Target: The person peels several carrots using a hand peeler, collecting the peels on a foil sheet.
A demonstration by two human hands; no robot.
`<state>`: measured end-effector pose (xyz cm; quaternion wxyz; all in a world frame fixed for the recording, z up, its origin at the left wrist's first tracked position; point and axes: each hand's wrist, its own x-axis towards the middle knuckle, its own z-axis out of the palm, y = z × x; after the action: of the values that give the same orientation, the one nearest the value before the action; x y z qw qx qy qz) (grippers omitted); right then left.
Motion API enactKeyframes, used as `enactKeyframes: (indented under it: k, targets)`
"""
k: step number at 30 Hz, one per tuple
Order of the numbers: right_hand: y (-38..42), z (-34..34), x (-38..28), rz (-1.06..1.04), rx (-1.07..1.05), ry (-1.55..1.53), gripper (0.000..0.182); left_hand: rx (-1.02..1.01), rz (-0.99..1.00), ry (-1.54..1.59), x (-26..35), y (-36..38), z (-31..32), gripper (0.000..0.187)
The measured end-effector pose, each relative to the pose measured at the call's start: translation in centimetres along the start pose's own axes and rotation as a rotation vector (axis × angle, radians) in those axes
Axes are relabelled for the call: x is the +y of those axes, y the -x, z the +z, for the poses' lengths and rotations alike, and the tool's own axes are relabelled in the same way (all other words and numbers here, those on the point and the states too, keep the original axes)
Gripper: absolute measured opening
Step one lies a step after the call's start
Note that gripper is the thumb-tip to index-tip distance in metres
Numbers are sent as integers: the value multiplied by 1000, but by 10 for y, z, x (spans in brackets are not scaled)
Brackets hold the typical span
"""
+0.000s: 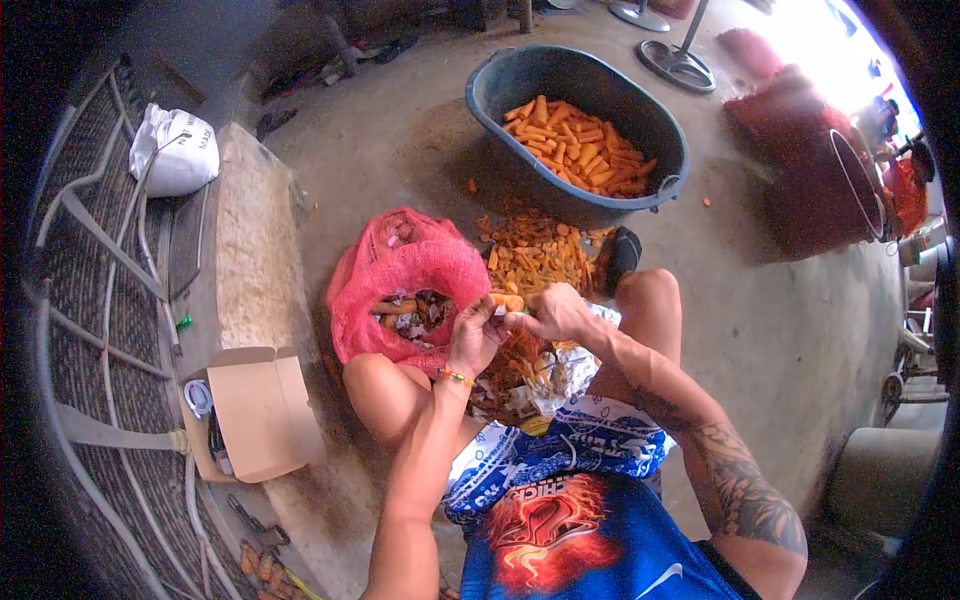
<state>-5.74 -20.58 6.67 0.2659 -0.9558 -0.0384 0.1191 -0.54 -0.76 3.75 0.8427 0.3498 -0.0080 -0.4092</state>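
Note:
A carrot [509, 301] is pinched in the fingers of my left hand [474, 335], above the peelings. My right hand [556, 311] is closed right beside the carrot's other end; whatever its fingers hold is hidden. By my left hand stands an open red mesh sack [350, 300] with unpeeled carrots and scraps of paper inside. Below and beyond both hands, a heap of orange peelings and carrot pieces [540, 262] covers the floor. Crumpled printed paper [560, 378] lies between my legs, with more peelings around it.
Past the peelings, a large dark tub [485, 95] holds many peeled carrots. On the left are a metal rack [105, 260], a white sack [175, 150] and an opened cardboard box [262, 415]. A dark red barrel [820, 190] and a stand's round base [675, 68] are at right.

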Motion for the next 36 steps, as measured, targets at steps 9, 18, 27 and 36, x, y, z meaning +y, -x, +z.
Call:
enactKeyframes:
  k: [9, 18, 27, 36]
  targets:
    - [3, -8, -4, 25, 240, -248, 70, 63, 20, 193, -1, -4, -12, 30]
    - [0, 4, 3, 14, 251, -261, 76, 53, -31, 190, -5, 1, -7, 34]
    - [-2, -3, -9, 79, 25, -124, 60, -27, -79, 341, -18, -2, -15, 28]
    - [2, -26, -5, -29, 339, -380, 42, 284, -118, 22, -37, -43, -75, 31]
